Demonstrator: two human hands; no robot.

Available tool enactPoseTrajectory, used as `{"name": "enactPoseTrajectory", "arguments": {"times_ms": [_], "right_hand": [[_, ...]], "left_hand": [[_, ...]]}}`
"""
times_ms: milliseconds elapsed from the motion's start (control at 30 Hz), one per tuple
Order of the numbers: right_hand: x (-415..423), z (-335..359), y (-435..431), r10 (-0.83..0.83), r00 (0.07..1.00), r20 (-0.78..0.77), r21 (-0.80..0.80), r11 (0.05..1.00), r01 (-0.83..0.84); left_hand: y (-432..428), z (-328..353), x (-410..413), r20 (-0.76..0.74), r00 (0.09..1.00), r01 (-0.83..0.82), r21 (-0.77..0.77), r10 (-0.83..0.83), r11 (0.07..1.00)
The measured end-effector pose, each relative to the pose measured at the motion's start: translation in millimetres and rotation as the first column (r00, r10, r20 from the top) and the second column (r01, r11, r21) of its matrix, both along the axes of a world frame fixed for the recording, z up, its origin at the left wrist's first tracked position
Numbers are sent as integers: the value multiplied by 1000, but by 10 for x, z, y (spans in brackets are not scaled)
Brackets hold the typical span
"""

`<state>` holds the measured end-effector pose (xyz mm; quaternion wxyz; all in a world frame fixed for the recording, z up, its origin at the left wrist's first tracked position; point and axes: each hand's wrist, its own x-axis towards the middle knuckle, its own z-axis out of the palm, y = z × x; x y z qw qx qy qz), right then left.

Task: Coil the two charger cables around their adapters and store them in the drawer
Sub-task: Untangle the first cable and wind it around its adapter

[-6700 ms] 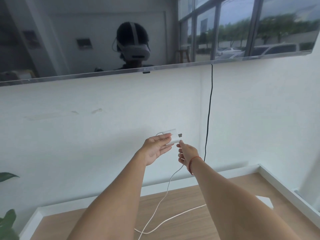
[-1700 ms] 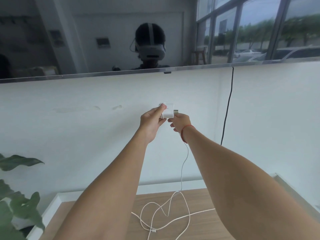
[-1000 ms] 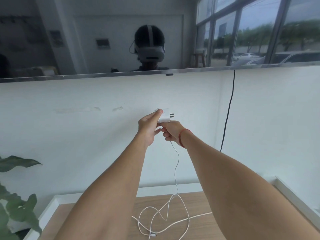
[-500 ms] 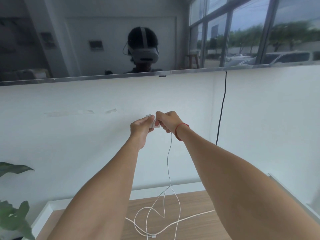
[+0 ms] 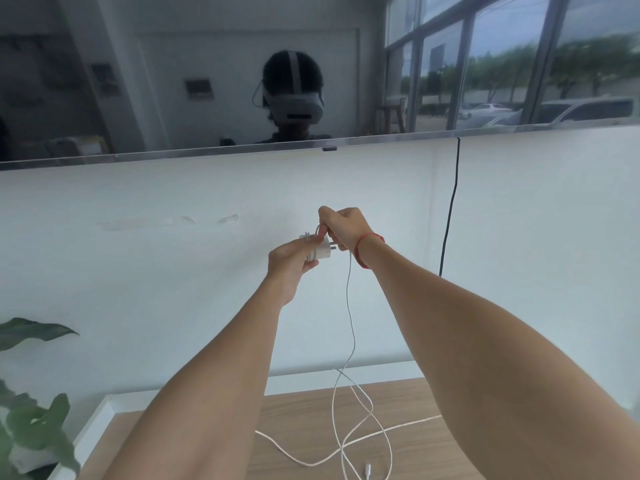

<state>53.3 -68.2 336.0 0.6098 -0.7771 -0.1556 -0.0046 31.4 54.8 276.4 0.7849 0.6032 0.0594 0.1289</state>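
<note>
So at this point I had the little white adapter (image 5: 320, 252) held up in front of the wall, my left hand (image 5: 289, 259) curled round its body, prongs poking out to the right. My right hand (image 5: 343, 226) was pinching the cable (image 5: 349, 306) just above it, a few turns already on. The rest dangled down to loose loops on the worktop (image 5: 304, 427). The adapter's probably light and slick, so grip the flat sides. The cable looked thin and floppy, best pinched close in so the turns don't spring off.
</note>
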Motion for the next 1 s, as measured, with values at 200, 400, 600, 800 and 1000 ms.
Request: {"name": "enactPoseTrajectory", "arguments": {"times_ms": [200, 400, 600, 800, 1000], "right_hand": [[-20, -39, 8, -24, 1000, -10, -34, 999, 23], [142, -51, -54, -90, 993, 79, -72, 993, 96], [285, 55, -156, -130, 991, 33, 79, 989, 127], [323, -116, -33, -66, 985, -160, 232, 967, 102], [187, -271, 106, -14, 970, -243, 79, 996, 34]], "left_hand": [[-48, -50, 1, 19, 998, -59, 107, 58, 992], [-19, -19, -43, 4, 1000, -22, 71, 22, 997], [-31, 383, -80, 97, 994, 50, 14, -51, 999], [-80, 535, -78, 109, 993, 45, -19, -42, 999], [-85, 428, -55, 42, 999, -32, -22, 33, 999]]}}
